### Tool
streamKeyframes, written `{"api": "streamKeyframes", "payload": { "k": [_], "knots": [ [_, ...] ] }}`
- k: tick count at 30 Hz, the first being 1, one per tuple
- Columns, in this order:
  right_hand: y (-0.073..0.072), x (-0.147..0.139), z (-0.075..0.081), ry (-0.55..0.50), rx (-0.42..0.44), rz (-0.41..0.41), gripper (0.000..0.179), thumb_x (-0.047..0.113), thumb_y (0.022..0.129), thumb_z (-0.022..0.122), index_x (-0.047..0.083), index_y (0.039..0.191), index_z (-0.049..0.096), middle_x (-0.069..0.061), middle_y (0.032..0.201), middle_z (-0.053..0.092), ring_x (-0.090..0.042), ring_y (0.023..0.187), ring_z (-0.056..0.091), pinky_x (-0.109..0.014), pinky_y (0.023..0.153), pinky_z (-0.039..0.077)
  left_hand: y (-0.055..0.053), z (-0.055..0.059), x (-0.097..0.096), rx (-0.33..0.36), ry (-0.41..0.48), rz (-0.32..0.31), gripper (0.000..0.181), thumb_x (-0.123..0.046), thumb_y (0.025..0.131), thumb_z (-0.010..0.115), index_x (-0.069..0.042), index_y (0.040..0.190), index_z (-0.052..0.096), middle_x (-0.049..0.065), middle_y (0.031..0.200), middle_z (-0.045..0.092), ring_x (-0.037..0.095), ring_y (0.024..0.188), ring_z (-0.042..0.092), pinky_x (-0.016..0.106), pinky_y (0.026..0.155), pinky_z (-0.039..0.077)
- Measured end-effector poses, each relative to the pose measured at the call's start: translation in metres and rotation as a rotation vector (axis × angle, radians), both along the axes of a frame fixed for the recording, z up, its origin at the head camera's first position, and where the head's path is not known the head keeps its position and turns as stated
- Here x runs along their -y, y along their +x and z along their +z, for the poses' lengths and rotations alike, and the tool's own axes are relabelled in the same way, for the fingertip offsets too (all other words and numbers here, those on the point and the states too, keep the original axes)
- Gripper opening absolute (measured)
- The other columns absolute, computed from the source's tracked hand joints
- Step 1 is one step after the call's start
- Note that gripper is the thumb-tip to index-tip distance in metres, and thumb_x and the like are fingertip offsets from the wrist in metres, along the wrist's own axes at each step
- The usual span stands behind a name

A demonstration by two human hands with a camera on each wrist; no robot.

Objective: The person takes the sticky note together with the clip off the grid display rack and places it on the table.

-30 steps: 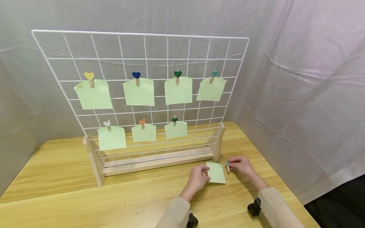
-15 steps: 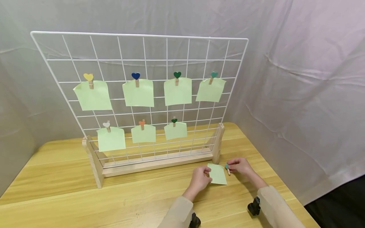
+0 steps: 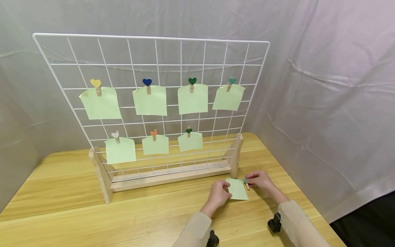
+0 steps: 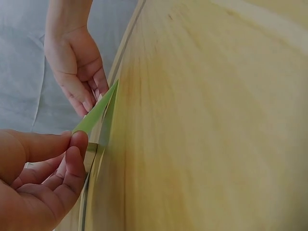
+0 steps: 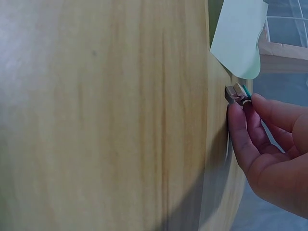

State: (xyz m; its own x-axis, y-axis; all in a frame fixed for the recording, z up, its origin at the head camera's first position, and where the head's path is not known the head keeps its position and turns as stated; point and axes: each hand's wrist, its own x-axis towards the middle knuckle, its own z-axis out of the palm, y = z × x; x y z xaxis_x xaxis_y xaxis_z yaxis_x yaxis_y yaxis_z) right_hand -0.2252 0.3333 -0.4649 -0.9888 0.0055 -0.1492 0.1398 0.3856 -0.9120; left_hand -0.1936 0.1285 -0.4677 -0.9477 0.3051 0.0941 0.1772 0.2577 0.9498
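Observation:
My left hand (image 3: 218,195) pinches the left edge of a light green paper note (image 3: 237,189) between thumb and fingers. In the left wrist view the note (image 4: 96,113) appears nearly edge-on, tilted above the table. Just right of the note, my right hand (image 3: 260,180) holds a small wooden clothespin (image 3: 247,186) with a teal heart at its top. The clothespin (image 5: 235,93) points its wooden end toward the note in the right wrist view, apart from the paper. Behind both hands stands a white wire grid (image 3: 181,64) bearing several green notes, each held by a heart clothespin.
A wooden stand (image 3: 172,181) supports the grid, its right leg (image 3: 236,156) close behind the note. The table's right edge (image 3: 296,187) runs beside my right arm. Grey cloth (image 3: 336,113) hangs behind and to the right of the wooden table (image 3: 92,223).
My left hand has shifted slightly right with the note, bringing it nearer the clothespin. The right hand has tilted the clothespin a little and dipped slightly.

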Motion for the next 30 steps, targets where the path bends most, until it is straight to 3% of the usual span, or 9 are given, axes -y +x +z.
{"api": "streamKeyframes", "payload": {
  "k": [11,21,25,30],
  "knots": [
    [-0.0006,0.0003,0.0,0.0,0.008,-0.012,0.02,-0.011,0.08,0.057,-0.021,0.096,0.054,-0.014,0.08,0.062,-0.016,0.062,0.059,-0.028,0.057,0.051,0.0003,0.0001,-0.0019,-0.004,-0.034,-0.027,0.025,0.014,0.066,0.068,0.009,0.089,0.06,0.009,0.076,0.057,0.01,0.059,0.053,0.02,0.053,0.046],
    [-0.0012,-0.0002,-0.0015,0.018,0.003,-0.018,0.02,-0.01,0.079,0.058,-0.02,0.096,0.054,-0.013,0.08,0.062,-0.015,0.062,0.058,-0.028,0.057,0.051,-0.0004,-0.0008,-0.0012,-0.008,-0.105,-0.036,0.026,0.01,0.067,0.07,0.009,0.092,0.061,0.014,0.088,0.061,0.027,0.086,0.058,0.03,0.074,0.048],
    [-0.0007,0.0002,-0.0012,0.028,-0.004,-0.03,0.02,-0.01,0.079,0.057,-0.02,0.096,0.055,-0.012,0.079,0.062,-0.016,0.063,0.058,-0.028,0.057,0.051,-0.0007,-0.0001,0.0002,-0.031,-0.16,-0.036,0.025,0.007,0.068,0.07,0.009,0.092,0.062,0.015,0.091,0.062,0.028,0.091,0.057,0.034,0.08,0.046],
    [-0.0002,0.0004,-0.0003,0.039,-0.01,-0.053,0.019,-0.01,0.08,0.058,-0.019,0.096,0.055,-0.011,0.079,0.062,-0.017,0.063,0.059,-0.029,0.057,0.051,-0.0013,0.0025,0.0032,-0.097,-0.216,-0.038,0.022,0.005,0.071,0.069,0.009,0.092,0.063,0.014,0.087,0.062,0.027,0.086,0.058,0.032,0.076,0.047]
  ]
}}
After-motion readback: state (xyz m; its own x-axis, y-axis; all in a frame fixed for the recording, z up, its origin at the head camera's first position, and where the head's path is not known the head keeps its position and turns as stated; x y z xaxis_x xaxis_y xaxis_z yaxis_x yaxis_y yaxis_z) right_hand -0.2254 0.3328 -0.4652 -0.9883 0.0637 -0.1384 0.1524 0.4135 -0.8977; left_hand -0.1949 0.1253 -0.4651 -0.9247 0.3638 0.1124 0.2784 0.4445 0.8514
